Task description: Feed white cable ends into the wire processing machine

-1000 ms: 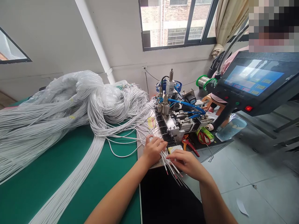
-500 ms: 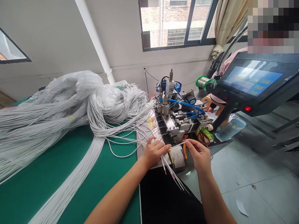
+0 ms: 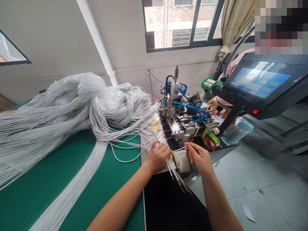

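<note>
My left hand is closed around several white cables at the table's front corner. Their stripped ends, some with red tips, hang below it over my dark-clothed lap. One white cable runs from the left hand across to my right hand, which pinches it near its end between thumb and fingers. Just beyond both hands stands a metal machine with cylinders and blue air hoses. Orange-handled pliers lie partly hidden beside the right fingers. A small box with a paper label sits below the cable.
A large heap of white cables, partly under plastic, covers the green table. To the right are a touch-screen control box, a green solder wire spool, red-handled scissors and a clear plastic container. Another person sits behind the screen.
My right hand has moved a little left, closer to the left hand, with the cable end still pinched. The left hand has shifted slightly left, and the hanging cable ends have swung a little.
</note>
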A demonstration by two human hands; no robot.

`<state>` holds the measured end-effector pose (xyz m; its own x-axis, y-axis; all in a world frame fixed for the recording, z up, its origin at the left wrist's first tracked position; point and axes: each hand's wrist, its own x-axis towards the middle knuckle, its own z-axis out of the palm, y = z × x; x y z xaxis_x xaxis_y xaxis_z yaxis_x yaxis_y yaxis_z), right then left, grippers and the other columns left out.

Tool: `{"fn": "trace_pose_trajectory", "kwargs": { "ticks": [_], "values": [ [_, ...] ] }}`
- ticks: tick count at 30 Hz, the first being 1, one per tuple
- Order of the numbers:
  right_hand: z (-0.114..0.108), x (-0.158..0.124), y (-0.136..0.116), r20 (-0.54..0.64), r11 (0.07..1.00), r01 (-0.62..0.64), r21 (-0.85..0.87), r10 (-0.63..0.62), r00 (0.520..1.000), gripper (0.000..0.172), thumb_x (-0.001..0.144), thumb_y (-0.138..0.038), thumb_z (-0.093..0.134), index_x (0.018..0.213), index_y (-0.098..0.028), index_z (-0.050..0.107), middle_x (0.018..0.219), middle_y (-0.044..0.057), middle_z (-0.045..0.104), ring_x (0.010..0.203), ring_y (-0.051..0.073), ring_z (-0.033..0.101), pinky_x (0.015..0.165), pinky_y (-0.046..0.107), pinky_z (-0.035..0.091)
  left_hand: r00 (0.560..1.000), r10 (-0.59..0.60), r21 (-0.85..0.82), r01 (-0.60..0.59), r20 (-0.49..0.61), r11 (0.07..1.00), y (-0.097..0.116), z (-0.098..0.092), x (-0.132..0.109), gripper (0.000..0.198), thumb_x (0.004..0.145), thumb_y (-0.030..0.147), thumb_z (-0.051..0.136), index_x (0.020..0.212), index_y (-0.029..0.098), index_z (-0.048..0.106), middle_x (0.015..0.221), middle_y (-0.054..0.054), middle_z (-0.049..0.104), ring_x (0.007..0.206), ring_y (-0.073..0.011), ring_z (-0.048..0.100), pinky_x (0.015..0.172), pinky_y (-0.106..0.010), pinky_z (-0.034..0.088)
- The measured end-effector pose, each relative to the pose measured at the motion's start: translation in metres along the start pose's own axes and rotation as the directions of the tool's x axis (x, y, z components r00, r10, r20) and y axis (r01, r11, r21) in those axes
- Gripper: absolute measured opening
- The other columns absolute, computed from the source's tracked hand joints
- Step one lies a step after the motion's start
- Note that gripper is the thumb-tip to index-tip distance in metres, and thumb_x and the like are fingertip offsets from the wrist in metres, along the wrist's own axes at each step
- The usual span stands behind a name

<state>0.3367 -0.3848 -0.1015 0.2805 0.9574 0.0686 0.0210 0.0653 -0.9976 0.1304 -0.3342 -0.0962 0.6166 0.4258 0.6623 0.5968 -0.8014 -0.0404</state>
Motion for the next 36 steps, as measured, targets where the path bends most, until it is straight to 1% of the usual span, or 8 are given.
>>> {"fn": "trace_pose_trajectory", "kwargs": {
  "ticks": [5,7,11,16,22,26,30,36],
  "values": [
    [-0.007,0.008,-0.005,0.135,0.997,-0.080,0.009,0.078,0.988,0.040,0.076,-0.051,0.068,0.095,-0.015,0.073,0.076,0.006,0.067,0.056,0.013,0.053,0.049,0.023,0.040,0.998,-0.056,0.020,0.056,0.004,0.998,-0.001,0.004,-0.002,0.019,0.087,0.013,0.049,0.070,0.020,0.055,0.067,0.002,0.059,0.070,-0.0139,0.054,0.091,-0.037,0.029],
    [-0.011,0.013,-0.006,0.134,0.997,-0.050,-0.053,0.056,0.989,0.038,0.075,-0.050,0.068,0.090,-0.015,0.073,0.078,0.006,0.069,0.063,0.016,0.058,0.055,0.025,0.044,0.998,-0.054,0.005,0.054,0.024,0.999,-0.001,0.004,-0.003,0.018,0.085,0.009,0.048,0.083,0.022,0.060,0.070,0.002,0.062,0.074,-0.0145,0.055,0.092,-0.038,0.029],
    [-0.013,0.022,0.002,0.090,0.956,0.032,-0.293,-0.006,0.996,0.034,0.075,-0.047,0.067,0.085,-0.015,0.071,0.078,0.007,0.069,0.068,0.019,0.060,0.061,0.028,0.046,0.996,-0.026,-0.006,0.027,0.080,1.000,-0.003,0.002,-0.003,0.037,0.081,0.003,0.049,0.108,0.025,0.060,0.079,0.001,0.065,0.082,-0.0164,0.056,0.092,-0.038,0.029],
    [-0.008,0.030,0.015,0.121,0.901,0.112,-0.419,-0.067,0.990,0.033,0.080,-0.047,0.059,0.082,-0.015,0.067,0.076,0.006,0.068,0.068,0.019,0.059,0.062,0.028,0.044,0.995,-0.038,0.015,0.037,0.093,0.999,-0.004,0.002,-0.003,0.031,0.083,0.007,0.051,0.106,0.025,0.062,0.081,0.000,0.064,0.085,-0.0177,0.056,0.093,-0.038,0.029],
    [-0.005,0.040,0.023,0.167,0.903,0.199,-0.381,-0.145,0.975,0.030,0.082,-0.047,0.057,0.076,-0.018,0.062,0.071,0.002,0.062,0.067,0.018,0.055,0.061,0.026,0.042,0.993,-0.077,0.038,0.074,0.091,0.997,-0.002,0.002,-0.002,0.029,0.083,0.009,0.051,0.105,0.024,0.063,0.081,-0.002,0.064,0.086,-0.0191,0.056,0.093,-0.040,0.030],
    [-0.006,0.048,0.029,0.220,0.927,0.202,-0.315,-0.135,0.966,0.028,0.080,-0.045,0.057,0.072,-0.018,0.058,0.063,-0.002,0.053,0.061,0.015,0.047,0.058,0.025,0.038,0.990,-0.111,0.043,0.107,0.084,0.993,-0.002,0.004,-0.002,0.029,0.081,0.009,0.053,0.103,0.024,0.064,0.079,-0.002,0.063,0.086,-0.0203,0.055,0.094,-0.042,0.030],
    [-0.004,0.055,0.036,0.267,0.966,0.124,-0.225,-0.061,0.962,0.028,0.078,-0.043,0.057,0.064,-0.019,0.052,0.059,-0.004,0.045,0.057,0.013,0.041,0.055,0.024,0.033,0.989,-0.122,0.041,0.119,0.079,0.992,-0.002,0.006,-0.003,0.028,0.082,0.011,0.054,0.104,0.024,0.064,0.078,-0.002,0.063,0.085,-0.0206,0.055,0.095,-0.044,0.029],
    [0.002,0.057,0.040,0.285,0.994,-0.111,0.006,0.105,0.953,0.031,0.073,-0.041,0.060,0.058,-0.019,0.044,0.052,-0.008,0.035,0.048,0.008,0.028,0.048,0.022,0.022,0.989,-0.127,0.046,0.124,0.075,0.991,-0.001,0.008,-0.003,0.027,0.081,0.010,0.054,0.101,0.024,0.065,0.078,-0.003,0.063,0.086,-0.0211,0.055,0.095,-0.045,0.029]
  ]
}}
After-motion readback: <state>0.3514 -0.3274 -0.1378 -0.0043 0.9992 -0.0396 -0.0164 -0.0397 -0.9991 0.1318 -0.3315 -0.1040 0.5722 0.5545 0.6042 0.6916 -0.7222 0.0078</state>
